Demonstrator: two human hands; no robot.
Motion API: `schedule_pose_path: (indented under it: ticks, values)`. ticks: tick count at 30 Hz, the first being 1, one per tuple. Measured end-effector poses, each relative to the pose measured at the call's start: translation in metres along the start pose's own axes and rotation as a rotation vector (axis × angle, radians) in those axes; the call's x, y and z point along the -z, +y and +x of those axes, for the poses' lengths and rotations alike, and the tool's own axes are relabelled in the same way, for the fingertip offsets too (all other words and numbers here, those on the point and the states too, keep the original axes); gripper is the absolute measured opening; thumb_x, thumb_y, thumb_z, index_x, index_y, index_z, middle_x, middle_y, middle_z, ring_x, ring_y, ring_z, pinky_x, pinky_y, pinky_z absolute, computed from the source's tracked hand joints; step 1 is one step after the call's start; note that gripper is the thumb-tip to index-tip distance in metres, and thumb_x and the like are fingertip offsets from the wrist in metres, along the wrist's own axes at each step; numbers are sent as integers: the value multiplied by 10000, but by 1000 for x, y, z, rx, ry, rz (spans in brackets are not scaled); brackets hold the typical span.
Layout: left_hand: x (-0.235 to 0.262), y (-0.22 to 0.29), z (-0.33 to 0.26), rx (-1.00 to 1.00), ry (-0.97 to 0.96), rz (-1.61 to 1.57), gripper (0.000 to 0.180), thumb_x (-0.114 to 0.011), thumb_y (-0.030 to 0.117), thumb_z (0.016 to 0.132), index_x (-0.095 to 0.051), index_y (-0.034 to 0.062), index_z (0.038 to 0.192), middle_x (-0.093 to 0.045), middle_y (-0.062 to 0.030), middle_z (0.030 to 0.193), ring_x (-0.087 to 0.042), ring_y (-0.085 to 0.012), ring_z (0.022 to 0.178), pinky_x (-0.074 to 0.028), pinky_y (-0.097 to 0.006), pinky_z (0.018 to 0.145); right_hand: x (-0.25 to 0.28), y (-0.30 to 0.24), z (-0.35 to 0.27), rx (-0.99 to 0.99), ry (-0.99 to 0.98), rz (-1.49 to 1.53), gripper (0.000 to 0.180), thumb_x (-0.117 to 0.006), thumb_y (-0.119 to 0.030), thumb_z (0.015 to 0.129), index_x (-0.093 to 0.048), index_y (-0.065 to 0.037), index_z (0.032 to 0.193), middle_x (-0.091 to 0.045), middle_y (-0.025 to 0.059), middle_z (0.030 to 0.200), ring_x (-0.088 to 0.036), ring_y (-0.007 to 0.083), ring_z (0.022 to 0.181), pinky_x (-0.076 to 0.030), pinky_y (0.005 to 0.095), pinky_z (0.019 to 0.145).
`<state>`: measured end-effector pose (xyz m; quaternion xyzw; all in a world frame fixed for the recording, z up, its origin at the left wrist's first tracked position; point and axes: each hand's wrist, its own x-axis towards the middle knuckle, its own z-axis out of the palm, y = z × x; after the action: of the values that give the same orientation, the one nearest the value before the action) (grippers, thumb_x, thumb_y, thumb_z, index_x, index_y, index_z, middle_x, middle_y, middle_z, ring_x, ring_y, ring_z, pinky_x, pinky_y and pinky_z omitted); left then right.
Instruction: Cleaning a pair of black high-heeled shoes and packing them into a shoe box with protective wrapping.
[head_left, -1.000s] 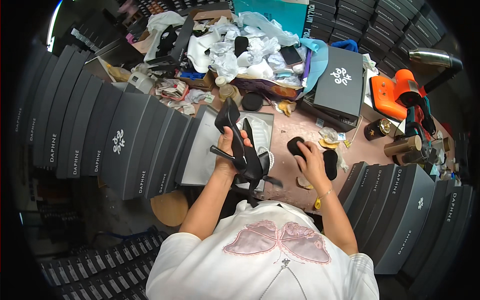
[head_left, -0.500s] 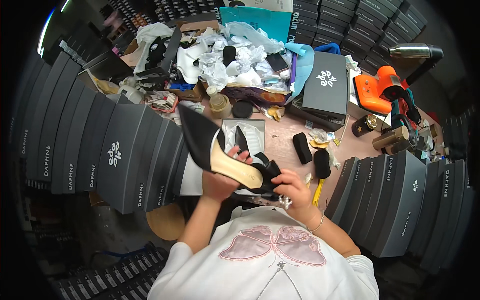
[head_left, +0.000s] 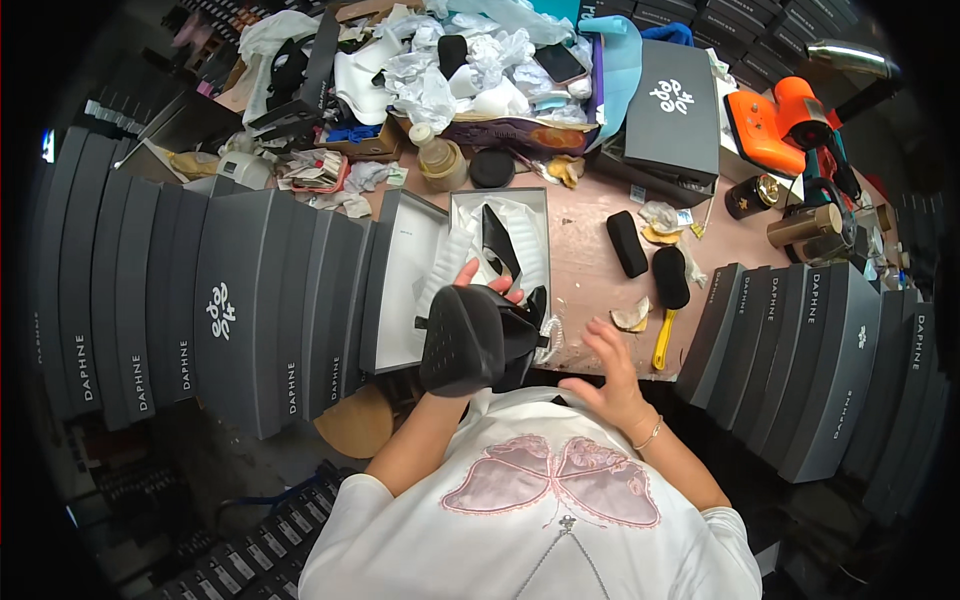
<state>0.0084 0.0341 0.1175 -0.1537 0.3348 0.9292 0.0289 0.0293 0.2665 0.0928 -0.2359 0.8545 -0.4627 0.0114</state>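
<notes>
My left hand (head_left: pixel 498 284) grips a black pointed high-heeled shoe (head_left: pixel 463 340) from beneath, its dark sole turned upward. Most of that hand is hidden behind the shoe; only some fingertips show past it. To the right, my right hand (head_left: pixel 612 378) is apart from the shoe, fingers spread, holding nothing. Beyond the shoe lies an open grey shoebox (head_left: pixel 546 215) with white paper and a second black pointed shoe (head_left: pixel 498 243) in it. Its lid or other half (head_left: pixel 398 290) stands along the left side. A whitish beaded strap (head_left: pixel 550 335) shows beside the held shoe.
Grey shoebox stacks flank me, left (head_left: pixel 240 310) and right (head_left: pixel 830 370). On the table are a black block (head_left: pixel 627 243), a yellow-handled brush (head_left: pixel 671 280), a glass bottle (head_left: pixel 436 160) and a dark jar (head_left: pixel 752 196). Behind stands a carton (head_left: pixel 520 135) heaped with crumpled paper.
The shoe has turned from its insole side to its sole and come down toward me. My right hand has let go of its heel end and opened. The view has shifted slightly.
</notes>
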Motion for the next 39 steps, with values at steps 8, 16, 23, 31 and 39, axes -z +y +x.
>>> schedule_pose_path:
  ticks: [8, 16, 23, 31, 39]
  values:
    - [0, -16, 10, 8, 65, 124, 524, -497, 152, 951, -290, 83, 1428, -463, -194, 1283, -564, -335, 1127, -502, -461, 947, 49, 112, -17, -385, 307, -183, 308, -672, -66, 817, -576, 10, 1100, -589, 159, 1008, -601, 292, 917, -481, 355, 802]
    - [-16, -35, 25, 40, 34, 135, 508, -503, 148, 943, -320, 81, 1413, -513, -188, 1232, -579, -325, 1092, -488, -448, 941, 79, 175, 31, -356, 457, -381, 481, -711, -166, 813, -512, 29, 1206, -533, 219, 1189, -508, 370, 1114, -416, 407, 963]
    - [-32, -76, 35, 437, 62, -375, 393, -554, 262, 944, -479, 54, 1268, -577, -191, 1165, -612, -314, 1007, -492, -455, 928, 30, 124, 30, -315, -544, 318, 310, -729, -193, 802, -644, -2, 1032, -660, 112, 935, -612, 178, 884, -496, 326, 819]
    - [-45, -132, 31, 155, 115, -17, 415, -512, 95, 948, -422, 61, 1352, -546, -113, 1238, -560, -166, 1051, -454, -308, 929, 14, 61, -12, -425, -55, 832, 840, -737, -350, 805, -302, 4, 1431, -479, 95, 1340, -488, 211, 1201, -386, 330, 1007]
    - [-49, -84, 10, 565, -225, 340, 761, -580, 330, 938, -167, 16, 1495, -381, -195, 1426, -359, -227, 1323, -281, -337, 1090, 34, 31, 12, -496, -57, 572, 925, -756, -80, 745, -200, -2, 1479, -592, 150, 1174, -562, 184, 1085, -448, 305, 926]
